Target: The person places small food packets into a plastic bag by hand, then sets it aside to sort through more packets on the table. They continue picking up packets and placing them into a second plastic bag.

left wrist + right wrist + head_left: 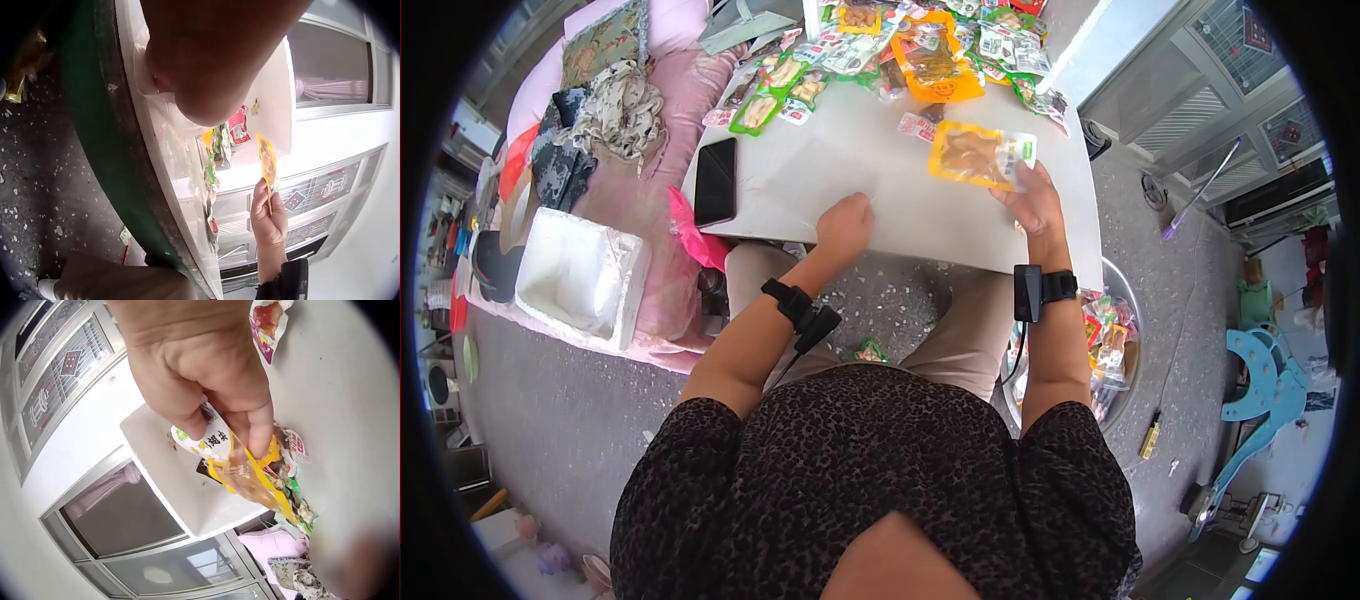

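My right hand (1034,200) pinches one end of a yellow-edged, partly clear food packet (972,155) with brown pieces inside, held up over the right part of the table (800,205). In the right wrist view the thumb and fingers (261,428) grip the packet's white printed end. My left hand (847,222) rests in a loose fist near the table's front edge, with nothing seen in it; its fingers are mostly hidden in the left wrist view. Beyond the hands, an orange-bordered packet (940,88) lies at the front of the piled packets.
Green-edged packets (756,112) lie at the back left. A black phone (716,180) sits on the table's left side. A white foam box (580,275) rests on the pink-covered surface to the left. Below the table's right side, a round metal basin (1137,345) holds several packets.
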The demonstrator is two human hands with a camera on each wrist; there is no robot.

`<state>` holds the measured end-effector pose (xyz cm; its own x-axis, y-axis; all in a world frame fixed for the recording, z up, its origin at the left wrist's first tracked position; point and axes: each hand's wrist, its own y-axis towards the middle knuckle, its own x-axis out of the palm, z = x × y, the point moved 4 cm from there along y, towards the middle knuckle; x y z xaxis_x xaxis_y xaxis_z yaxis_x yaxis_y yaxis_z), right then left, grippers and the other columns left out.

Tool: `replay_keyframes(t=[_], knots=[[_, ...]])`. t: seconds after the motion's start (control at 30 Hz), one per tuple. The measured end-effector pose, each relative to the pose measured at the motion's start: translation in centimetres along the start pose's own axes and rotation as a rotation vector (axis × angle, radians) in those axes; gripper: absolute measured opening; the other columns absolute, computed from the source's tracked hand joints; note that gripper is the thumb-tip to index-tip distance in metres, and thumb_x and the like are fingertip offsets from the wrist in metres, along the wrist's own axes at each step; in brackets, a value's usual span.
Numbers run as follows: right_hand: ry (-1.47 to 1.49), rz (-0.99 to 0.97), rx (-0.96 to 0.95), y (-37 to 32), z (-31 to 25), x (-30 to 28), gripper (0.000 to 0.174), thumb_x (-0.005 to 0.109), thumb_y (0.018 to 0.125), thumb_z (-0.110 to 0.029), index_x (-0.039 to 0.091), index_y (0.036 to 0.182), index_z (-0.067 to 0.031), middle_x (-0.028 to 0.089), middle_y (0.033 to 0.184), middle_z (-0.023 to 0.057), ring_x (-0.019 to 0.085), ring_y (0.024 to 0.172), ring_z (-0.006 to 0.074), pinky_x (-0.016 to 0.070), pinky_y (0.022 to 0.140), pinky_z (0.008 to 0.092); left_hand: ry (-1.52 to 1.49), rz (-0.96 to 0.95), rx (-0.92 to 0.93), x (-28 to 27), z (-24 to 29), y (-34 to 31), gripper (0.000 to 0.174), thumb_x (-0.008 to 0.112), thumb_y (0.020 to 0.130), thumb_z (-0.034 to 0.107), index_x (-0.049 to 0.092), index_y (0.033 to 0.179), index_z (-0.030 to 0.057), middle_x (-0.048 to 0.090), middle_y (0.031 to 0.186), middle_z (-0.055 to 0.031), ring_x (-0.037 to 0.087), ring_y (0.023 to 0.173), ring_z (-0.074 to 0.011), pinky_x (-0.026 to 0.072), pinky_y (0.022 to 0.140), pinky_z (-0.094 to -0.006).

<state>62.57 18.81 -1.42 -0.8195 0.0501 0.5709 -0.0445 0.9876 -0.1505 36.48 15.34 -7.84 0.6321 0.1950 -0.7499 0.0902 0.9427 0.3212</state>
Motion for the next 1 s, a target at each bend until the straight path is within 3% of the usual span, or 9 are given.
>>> replay_keyframes(t=[0.2, 0.43, 0.6, 0.73, 0.8, 0.87, 0.97, 1.0], knots=[[-0.027, 0.007, 0.053, -3.9, 4.6, 1.7, 0.013, 0.042, 0.081, -0.006, 0.044, 0.094, -0.0038, 0.052, 0.093, 0.011, 0.055, 0.08, 0.0257, 0.0499, 0.06, 0.04, -0.135, -0.131, -0.14, 0.1, 1.1, 0.7, 0.02, 0.038, 0.077, 0.02, 0.047, 0.076, 0.0026, 0.053, 0.072, -0.0166, 0.05, 0.071, -0.0332, 0.0384, 0.063, -0.0422], [-0.127, 0.115, 0.13, -6.4, 6.7, 2.1, 0.014, 0.041, 0.081, -0.006, 0.044, 0.094, -0.0017, 0.052, 0.092, 0.0113, 0.056, 0.078, 0.0249, 0.0501, 0.06, 0.0383, -0.159, -0.052, -0.165, 0.5, 1.6, 0.4, 0.02, 0.039, 0.077, 0.02, 0.049, 0.077, 0.0024, 0.054, 0.074, -0.0171, 0.051, 0.071, -0.0338, 0.0392, 0.061, -0.042], [-0.027, 0.056, 0.154, -6.4, 7.8, 1.9, 0.014, 0.04, 0.081, -0.005, 0.043, 0.094, -0.0005, 0.051, 0.092, 0.0124, 0.055, 0.079, 0.0248, 0.0502, 0.059, 0.037, -0.131, -0.06, -0.185, 0.1, 2.0, 0.7, 0.019, 0.039, 0.077, 0.02, 0.049, 0.077, 0.0026, 0.054, 0.073, -0.0164, 0.052, 0.068, -0.0337, 0.0397, 0.06, -0.0422], [0.027, 0.146, 0.063, -6.6, 8.5, 3.3, 0.012, 0.04, 0.081, -0.005, 0.041, 0.092, 0.0, 0.051, 0.092, 0.0133, 0.054, 0.081, 0.0253, 0.0492, 0.063, 0.0401, -0.041, -0.111, -0.102, -0.3, 3.4, 0.1, 0.02, 0.041, 0.077, 0.021, 0.048, 0.077, 0.0027, 0.054, 0.072, -0.0162, 0.052, 0.071, -0.0327, 0.0395, 0.061, -0.0418], [-0.24, 0.174, -0.06, -6.6, 9.3, 4.3, 0.011, 0.039, 0.082, -0.005, 0.041, 0.091, 0.0, 0.05, 0.092, 0.0135, 0.053, 0.083, 0.0254, 0.0477, 0.067, 0.0421, -0.006, -0.083, -0.027, -0.2, 3.9, -0.2, 0.019, 0.041, 0.077, 0.021, 0.047, 0.076, 0.0035, 0.054, 0.073, -0.0153, 0.052, 0.071, -0.0319, 0.0396, 0.061, -0.042], [0.061, 0.181, -0.051, -5.9, 11.3, 4.5, 0.011, 0.039, 0.082, -0.005, 0.04, 0.092, 0.0, 0.05, 0.093, 0.0131, 0.052, 0.085, 0.025, 0.0444, 0.073, 0.0447, 0.013, -0.102, -0.016, 0.0, 4.0, -0.3, 0.017, 0.042, 0.077, 0.02, 0.047, 0.076, 0.0042, 0.054, 0.073, -0.0149, 0.052, 0.071, -0.0315, 0.0398, 0.06, -0.0418], [0.069, 0.189, -0.04, -5.7, 12.3, 4.9, 0.011, 0.041, 0.081, -0.007, 0.042, 0.089, -0.0002, 0.051, 0.091, 0.0122, 0.052, 0.082, 0.0223, 0.0462, 0.069, 0.04, -0.019, -0.053, 0.049, -0.1, 4.0, -0.8, 0.016, 0.042, 0.078, 0.02, 0.047, 0.077, 0.0046, 0.054, 0.072, -0.0144, 0.052, 0.07, -0.0312, 0.0399, 0.06, -0.0415], [-0.205, 0.121, -0.05, -5.8, 12.3, 5.0, 0.01, 0.042, 0.08, -0.008, 0.043, 0.087, -0.0003, 0.052, 0.087, 0.0116, 0.052, 0.077, 0.0201, 0.0462, 0.063, 0.0359, -0.04, -0.025, 0.081, -0.2, 4.1, -0.9, 0.016, 0.042, 0.077, 0.02, 0.047, 0.077, 0.0047, 0.053, 0.071, -0.0143, 0.052, 0.07, -0.0312, 0.04, 0.06, -0.0414]])
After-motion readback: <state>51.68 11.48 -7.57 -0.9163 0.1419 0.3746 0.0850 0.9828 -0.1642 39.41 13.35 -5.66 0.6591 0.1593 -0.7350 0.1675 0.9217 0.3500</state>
